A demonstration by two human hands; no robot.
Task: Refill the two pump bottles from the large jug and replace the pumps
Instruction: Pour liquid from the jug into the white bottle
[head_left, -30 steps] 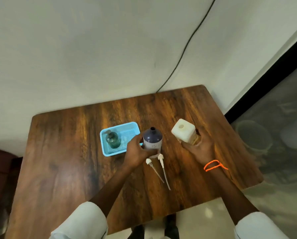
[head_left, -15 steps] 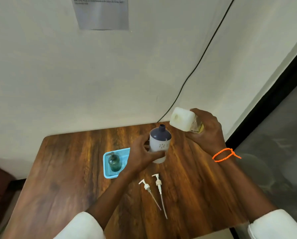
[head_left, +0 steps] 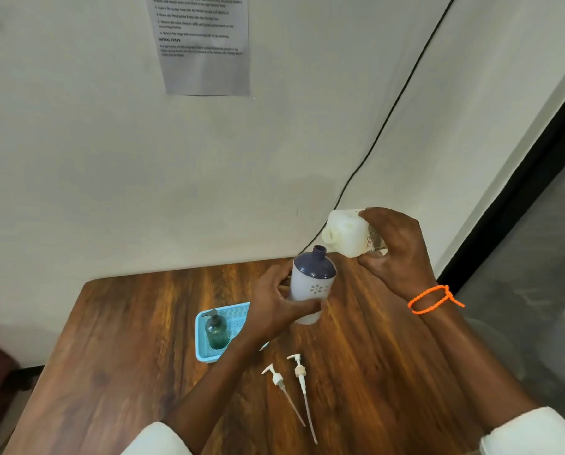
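My left hand (head_left: 276,305) grips a white pump bottle with a dark blue shoulder (head_left: 311,284), held above the table with its neck open and tilted slightly right. My right hand (head_left: 396,247) holds the white jug (head_left: 350,233) tipped to the left, its open mouth just above and right of the bottle's neck. No liquid is visible between them. A small green bottle (head_left: 216,330) with a dark cap stands in the light blue tray (head_left: 205,354). Two white pumps (head_left: 299,372) with long tubes lie side by side on the wooden table (head_left: 373,372).
The table stands against a white wall with a printed sheet (head_left: 205,44) and a black cable (head_left: 389,116) running down to the table's back edge. A dark door frame (head_left: 517,192) and grey floor lie to the right.
Both hands lifted the bottle and jug off the table. The jug has tipped further left, bringing its mouth close over the bottle's neck. The camera has tilted upward.
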